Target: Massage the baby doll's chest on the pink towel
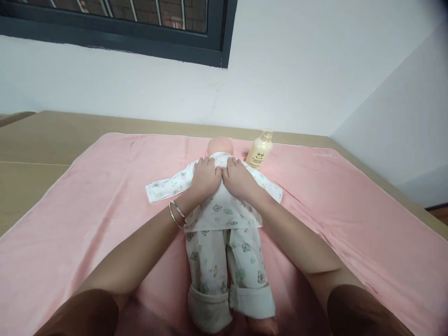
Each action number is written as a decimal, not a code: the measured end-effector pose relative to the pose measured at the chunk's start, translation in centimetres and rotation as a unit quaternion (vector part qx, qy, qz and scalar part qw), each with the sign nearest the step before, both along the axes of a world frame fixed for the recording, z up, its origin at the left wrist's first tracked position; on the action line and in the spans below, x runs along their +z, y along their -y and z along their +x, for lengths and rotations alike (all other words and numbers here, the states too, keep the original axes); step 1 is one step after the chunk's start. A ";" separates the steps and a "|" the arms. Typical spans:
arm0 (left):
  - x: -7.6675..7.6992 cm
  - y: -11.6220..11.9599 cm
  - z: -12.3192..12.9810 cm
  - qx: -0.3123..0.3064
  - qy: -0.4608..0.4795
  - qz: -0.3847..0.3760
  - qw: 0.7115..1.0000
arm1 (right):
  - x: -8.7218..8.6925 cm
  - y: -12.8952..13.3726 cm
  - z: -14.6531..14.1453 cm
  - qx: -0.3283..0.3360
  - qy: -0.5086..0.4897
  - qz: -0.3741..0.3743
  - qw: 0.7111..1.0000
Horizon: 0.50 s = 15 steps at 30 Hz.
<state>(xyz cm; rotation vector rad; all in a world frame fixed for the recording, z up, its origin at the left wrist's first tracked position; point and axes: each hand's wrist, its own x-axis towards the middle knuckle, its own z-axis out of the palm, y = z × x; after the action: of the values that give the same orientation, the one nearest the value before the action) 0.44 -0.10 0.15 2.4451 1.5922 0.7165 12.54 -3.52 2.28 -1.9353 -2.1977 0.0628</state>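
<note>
A baby doll lies on a pink cloth, its bald head pointing away from me; its face does not show. It wears a white printed top with the sleeves spread to both sides, and matching trousers with turned-up cuffs. My left hand rests flat on the left side of the doll's upper body, and two bangles circle that wrist. On the right side, my right hand lies flat too. The thumbs meet near the middle. Neither hand grips anything.
A pale yellow pump bottle stands just right of the doll's head, close to the right sleeve. Beneath the cloth is a wooden table. Behind it rises a white wall with a dark window frame.
</note>
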 end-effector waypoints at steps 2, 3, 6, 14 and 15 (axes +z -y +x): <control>0.3 -0.7 -0.4 -0.012 0.013 -0.023 1.000 | -0.1 0.4 -0.2 0.005 -0.003 0.000 1.000; 0.5 -0.9 -0.5 -0.018 0.013 -0.028 0.999 | -0.1 0.3 -0.1 0.007 -0.011 -0.001 1.000; 0.8 -0.4 -0.4 -0.014 -0.015 -0.010 1.000 | -0.4 -0.7 0.8 0.014 -0.051 -0.007 0.999; 1.2 1.0 0.2 -0.039 -0.095 0.017 0.995 | -0.7 -1.3 1.0 -0.008 -0.052 0.015 0.999; 1.2 0.5 -0.1 -0.044 -0.077 0.002 0.996 | -0.6 -0.7 0.6 0.001 -0.040 0.019 0.999</control>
<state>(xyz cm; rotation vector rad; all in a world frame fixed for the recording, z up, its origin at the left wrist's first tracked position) 0.37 -0.60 1.35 2.6117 1.5223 0.5303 13.18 -2.86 1.64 -1.8768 -2.1350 0.0978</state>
